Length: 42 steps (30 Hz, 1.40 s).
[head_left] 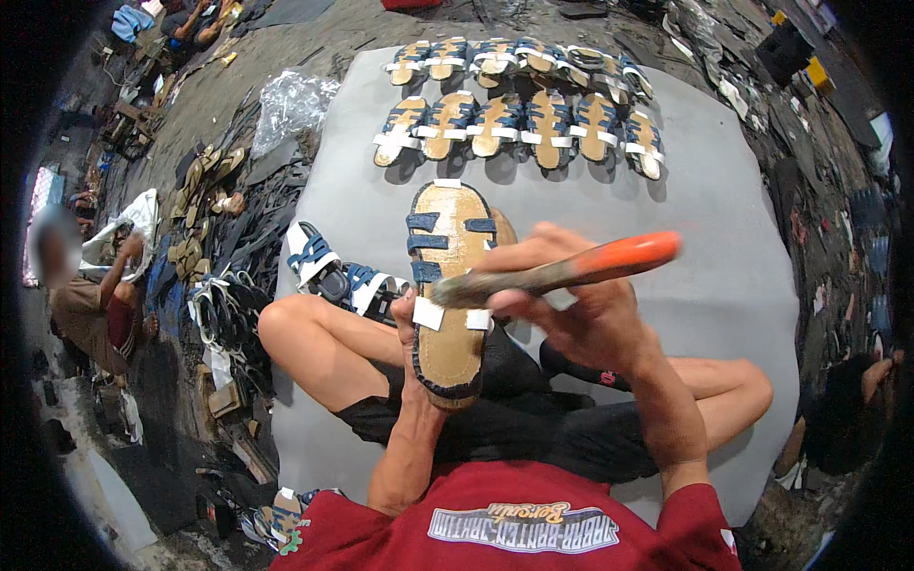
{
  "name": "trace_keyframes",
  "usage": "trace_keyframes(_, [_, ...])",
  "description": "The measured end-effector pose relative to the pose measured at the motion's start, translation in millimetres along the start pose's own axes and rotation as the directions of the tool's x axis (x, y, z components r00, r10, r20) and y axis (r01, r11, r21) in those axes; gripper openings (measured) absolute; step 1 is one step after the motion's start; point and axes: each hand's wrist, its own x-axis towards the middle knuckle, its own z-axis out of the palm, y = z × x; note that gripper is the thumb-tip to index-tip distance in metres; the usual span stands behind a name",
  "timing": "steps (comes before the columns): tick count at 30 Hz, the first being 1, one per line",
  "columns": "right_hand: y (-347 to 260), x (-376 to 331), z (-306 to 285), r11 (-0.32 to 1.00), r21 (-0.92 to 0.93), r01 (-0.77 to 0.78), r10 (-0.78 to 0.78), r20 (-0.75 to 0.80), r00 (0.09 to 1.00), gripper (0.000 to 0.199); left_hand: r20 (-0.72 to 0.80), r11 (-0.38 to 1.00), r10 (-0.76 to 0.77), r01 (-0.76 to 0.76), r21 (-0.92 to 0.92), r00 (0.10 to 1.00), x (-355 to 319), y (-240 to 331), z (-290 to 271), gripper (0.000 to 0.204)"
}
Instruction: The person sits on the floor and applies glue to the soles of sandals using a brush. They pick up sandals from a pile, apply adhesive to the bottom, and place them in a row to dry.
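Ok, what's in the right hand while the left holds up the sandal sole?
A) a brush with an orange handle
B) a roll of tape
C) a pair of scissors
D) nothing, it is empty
A: the right hand grips a brush with an orange handle laid across the tan sandal sole, which the left hand holds upright from below over the person's crossed legs.

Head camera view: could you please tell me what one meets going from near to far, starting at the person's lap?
Left hand holding the upturned sandal, with the right hand gripping the orange-handled brush across it → bare grey mat → near row of sandals → far row of sandals.
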Motion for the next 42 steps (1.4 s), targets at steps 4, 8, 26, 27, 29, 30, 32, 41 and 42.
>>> trace_keyframes(4, [20.1, -15.2, 4.4, 0.99, 0.021, -0.14, 0.138, 0.096, 0.986, 0.024, -0.221, 0.988, 0.11, -0.083, 0.128, 0.969, -2.7, -4.5, 24.3, 0.063])
trace_keyframes(8, [30.5, -45.6, -47.3, 0.876, -0.019, -0.482, 0.482, 0.09, 0.872, 0.019, 0.134, 0.993, -0.06, 0.072, -0.09, 0.989, -11.3, 14.8, -16.8, 0.077])
trace_keyframes(26, [256.2, -231.1, -77.5, 0.256, 0.781, -0.57, 0.962, -0.264, 0.071, 0.042, -0.208, 0.997, 0.045, -0.032, 0.063, 0.977, -2.7, -10.7, 18.4, 0.069])
trace_keyframes(27, [258.6, -220.9, -69.1, 0.261, 0.735, -0.625, 0.957, -0.283, 0.067, 0.043, -0.065, 0.998, 0.039, -0.035, 0.053, 0.997, 0.7, -9.8, 10.5, 0.047])
trace_keyframes(29, [257.0, -214.2, -68.0, 0.259, 0.563, -0.785, 0.947, -0.309, 0.09, 0.049, -0.033, 0.999, 0.051, -0.051, 0.01, 0.998, 6.1, -10.3, -2.2, 0.043])
trace_keyframes(30, [260.6, -225.1, -68.5, 0.25, 0.426, -0.869, 0.942, -0.315, 0.116, 0.054, -0.014, 0.998, 0.055, -0.055, -0.011, 0.998, 11.8, -10.8, -2.0, 0.042])
trace_keyframes(32, [253.8, -204.4, -69.9, 0.052, 0.03, -0.998, 0.958, -0.282, 0.042, 0.08, -0.125, 0.997, 0.071, -0.076, -0.033, 0.99, 11.5, -6.9, 6.4, 0.043])
trace_keyframes(41, [111.3, -116.3, -2.9, 0.678, -0.108, -0.727, 0.714, -0.135, 0.687, 0.052, -0.301, 0.845, 0.5, -0.38, 0.377, 0.812, 24.1, 9.8, -6.9, 0.07])
trace_keyframes(42, [76.5, -97.3, 12.8, 0.683, 0.081, -0.726, 0.726, 0.044, 0.687, 0.061, -0.331, 0.852, 0.495, -0.375, 0.364, 0.803, 30.7, 0.0, 0.0, 0.072])
